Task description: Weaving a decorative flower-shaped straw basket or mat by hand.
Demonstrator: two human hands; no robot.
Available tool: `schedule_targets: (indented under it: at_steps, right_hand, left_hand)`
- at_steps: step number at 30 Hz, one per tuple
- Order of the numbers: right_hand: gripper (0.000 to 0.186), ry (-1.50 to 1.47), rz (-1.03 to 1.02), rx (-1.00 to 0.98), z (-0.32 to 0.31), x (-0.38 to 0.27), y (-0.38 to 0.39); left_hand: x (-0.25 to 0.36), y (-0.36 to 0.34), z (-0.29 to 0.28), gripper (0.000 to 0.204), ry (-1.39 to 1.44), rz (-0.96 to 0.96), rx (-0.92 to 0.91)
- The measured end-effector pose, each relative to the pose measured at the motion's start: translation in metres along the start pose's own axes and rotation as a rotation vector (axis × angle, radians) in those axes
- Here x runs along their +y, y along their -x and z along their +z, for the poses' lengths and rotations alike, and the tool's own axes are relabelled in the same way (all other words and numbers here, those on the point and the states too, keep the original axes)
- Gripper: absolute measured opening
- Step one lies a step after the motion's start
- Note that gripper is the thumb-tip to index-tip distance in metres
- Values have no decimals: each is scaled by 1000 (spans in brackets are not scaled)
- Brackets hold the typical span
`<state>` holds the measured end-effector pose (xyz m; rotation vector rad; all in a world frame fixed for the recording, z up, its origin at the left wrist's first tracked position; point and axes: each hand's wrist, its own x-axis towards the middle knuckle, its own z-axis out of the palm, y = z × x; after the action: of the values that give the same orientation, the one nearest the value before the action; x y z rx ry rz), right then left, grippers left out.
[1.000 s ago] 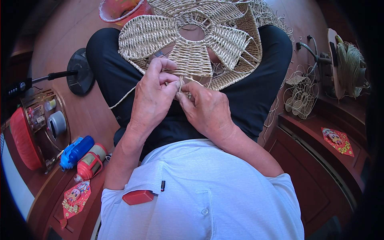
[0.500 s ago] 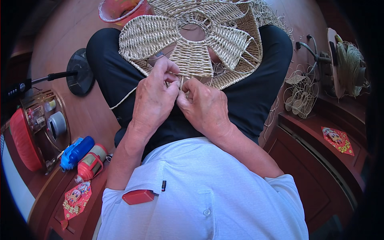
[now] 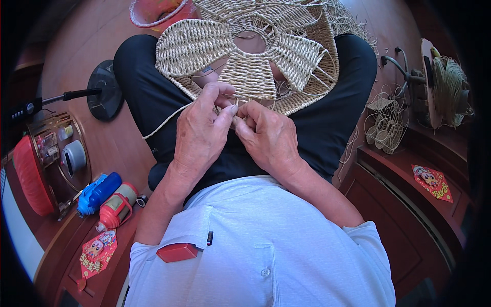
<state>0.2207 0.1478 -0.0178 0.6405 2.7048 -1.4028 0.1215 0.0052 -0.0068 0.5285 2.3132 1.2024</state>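
Across my knees rests a woven straw basket point(image 3: 327, 56) with flat petal-shaped panels around a round hole. At the lower edge of its nearest panel point(image 3: 248, 77) both my hands meet, fingers pinched together. My left hand point(image 3: 202, 125) is closed on a straw cord point(image 3: 168, 122), whose tail runs out to the left over my dark trouser leg. Close beside it, my right hand point(image 3: 268, 135) pinches the cord strands at the panel's edge. The fingertips hide the exact point where the strands cross.
A red bucket point(image 3: 158, 13) stands beyond my left knee, near a round black stand base point(image 3: 105, 89). Blue point(image 3: 99, 193) and red point(image 3: 117, 205) bottles lie at lower left. Loose straw point(image 3: 350, 23) lies far right; a wire frame point(image 3: 387, 123) and hanging cord bundle point(image 3: 450, 92) are right.
My fingertips have shifted slightly at the panel edge, the right hand turning a little. The whole view has moved a few pixels; the basket stays on my knees.
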Motion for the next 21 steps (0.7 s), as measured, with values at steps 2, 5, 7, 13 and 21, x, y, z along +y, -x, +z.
schedule_targets:
  at_steps: [2,5,7,13,21]
  right_hand:
    - [19,1,4,-10,-1,0,1]
    - [18,-17,-8,-14,-1,1,2]
    - [17,-2,-8,-14,-1,1,3]
    - [16,-20,-20,-9,-2,2,4]
    - [13,-28,-67,22,-2,3,5]
  left_hand:
    - [2,-1,-1,35,-1,-21,0]
    - [3,-3,-3,35,-1,-55,-17]
    - [2,-4,-5,35,3,-48,-34]
    - [0,2,-5,38,35,7,4]
    - [-1,-2,5,35,-74,71,35]
